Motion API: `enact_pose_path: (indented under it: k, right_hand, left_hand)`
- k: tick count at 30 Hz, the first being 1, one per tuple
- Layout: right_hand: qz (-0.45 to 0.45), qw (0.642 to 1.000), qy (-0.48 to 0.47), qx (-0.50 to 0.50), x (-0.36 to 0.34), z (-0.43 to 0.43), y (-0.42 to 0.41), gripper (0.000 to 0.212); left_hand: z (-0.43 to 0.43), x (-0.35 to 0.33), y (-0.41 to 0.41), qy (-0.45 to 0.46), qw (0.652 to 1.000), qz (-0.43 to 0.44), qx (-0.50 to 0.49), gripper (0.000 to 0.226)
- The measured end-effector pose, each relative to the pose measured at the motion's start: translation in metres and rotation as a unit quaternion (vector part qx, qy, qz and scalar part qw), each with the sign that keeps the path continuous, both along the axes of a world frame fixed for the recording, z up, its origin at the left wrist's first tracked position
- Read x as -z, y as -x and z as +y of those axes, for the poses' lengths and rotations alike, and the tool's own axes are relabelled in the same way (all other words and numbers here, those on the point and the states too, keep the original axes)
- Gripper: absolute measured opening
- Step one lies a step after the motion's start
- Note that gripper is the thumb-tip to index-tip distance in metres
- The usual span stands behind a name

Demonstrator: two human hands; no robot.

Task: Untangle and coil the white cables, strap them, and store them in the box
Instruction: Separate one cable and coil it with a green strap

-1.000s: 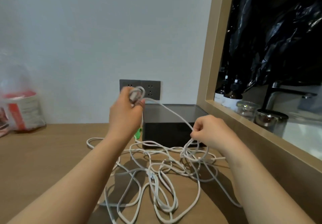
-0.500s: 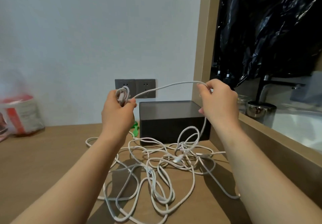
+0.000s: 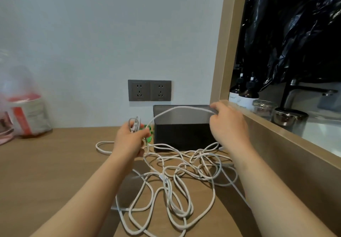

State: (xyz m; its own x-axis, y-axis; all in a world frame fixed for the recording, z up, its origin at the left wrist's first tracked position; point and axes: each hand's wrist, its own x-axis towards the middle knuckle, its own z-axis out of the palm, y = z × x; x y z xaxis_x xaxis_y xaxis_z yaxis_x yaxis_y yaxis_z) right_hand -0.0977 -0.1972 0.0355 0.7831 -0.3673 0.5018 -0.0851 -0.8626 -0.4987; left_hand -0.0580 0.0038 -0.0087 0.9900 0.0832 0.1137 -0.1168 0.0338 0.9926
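A tangle of white cables (image 3: 177,174) lies spread on the wooden tabletop (image 3: 46,172) in front of an open black box (image 3: 184,135). My left hand (image 3: 131,139) grips a small coil of white cable (image 3: 134,124) just left of the box. From that coil one strand arcs up over the box to my right hand (image 3: 227,124), which pinches it above the box's right end. Something small and green (image 3: 149,131) shows between my left hand and the box; I cannot tell what it is.
Two grey wall sockets (image 3: 149,90) sit behind the box. A blurred red and white plastic bag (image 3: 25,115) stands at the far left. On the right a wood-framed opening (image 3: 276,135) shows dark bottles (image 3: 246,93), glass jars and a tap.
Both hands have dropped lower. My right hand, which had lifted the strand up and to the right, now holds it over the box. The coil in my left hand sits lower, below the sockets.
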Motion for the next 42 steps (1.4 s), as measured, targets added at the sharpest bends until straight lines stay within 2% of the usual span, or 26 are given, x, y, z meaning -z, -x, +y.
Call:
enact_pose_path:
  k: [1,3,5,7,11,17,21,23,27,30,33,35,37,39,42]
  right_hand:
    - [-0.038,0.999,0.018,-0.007,0.003,0.007,0.002,0.038]
    - [-0.103,0.990,0.040,-0.089,0.006,0.028,0.005,0.035]
    - [-0.084,0.975,0.058,-0.196,0.010,0.050,0.000,0.035]
    - [-0.033,0.962,0.073,-0.261,0.016,0.065,-0.011,0.039]
    - [0.016,0.963,0.113,-0.244,0.037,0.071,-0.039,0.037]
    - [0.168,0.956,0.158,-0.181,0.063,0.064,-0.054,0.041]
    - [0.089,0.964,0.157,-0.196,0.065,0.066,-0.050,0.042]
    - [0.102,0.957,0.158,-0.221,0.061,0.064,-0.049,0.035]
    - [0.194,0.924,0.015,-0.328,0.061,0.056,-0.044,0.030]
    - [0.227,0.908,0.038,-0.351,0.059,0.055,-0.040,0.024]
    - [0.154,0.930,0.020,-0.334,0.050,0.054,-0.038,0.017]
    - [0.180,0.933,0.016,-0.310,0.047,0.054,-0.037,0.018]
    - [0.226,0.936,0.063,-0.263,0.049,0.052,-0.036,0.030]
    - [0.226,0.945,0.084,-0.222,0.048,0.049,-0.036,0.037]
    - [0.236,0.944,0.073,-0.220,0.047,0.039,-0.036,0.029]
  left_hand:
    - [0.001,0.005,-0.001,0.004,1.000,0.015,0.014,0.012]
    - [0.001,0.013,-0.005,0.033,0.998,0.041,0.043,0.013]
    - [0.001,0.017,-0.011,0.071,0.993,0.061,0.073,0.012]
    - [0.002,0.020,-0.018,0.107,0.986,0.075,0.102,0.013]
    - [0.008,0.021,-0.029,0.169,0.973,0.094,0.125,0.013]
    - [0.015,0.024,-0.037,0.167,0.979,0.090,0.071,0.010]
    - [0.014,0.018,-0.034,0.231,0.962,0.090,0.114,0.013]
    - [0.018,0.015,-0.035,0.276,0.949,0.097,0.117,0.021]
    - [0.032,0.009,-0.037,0.341,0.927,0.106,0.111,0.032]
    - [0.031,0.008,-0.033,0.294,0.946,0.086,0.101,0.029]
    - [0.025,0.007,-0.028,0.215,0.971,0.063,0.086,0.025]
    - [0.024,0.006,-0.026,0.176,0.981,0.035,0.077,0.024]
    - [0.025,0.006,-0.025,0.119,0.991,0.002,0.061,0.021]
    - [0.026,0.007,-0.026,0.087,0.995,-0.014,0.053,0.020]
    - [0.025,0.008,-0.027,0.039,0.997,-0.033,0.049,0.020]
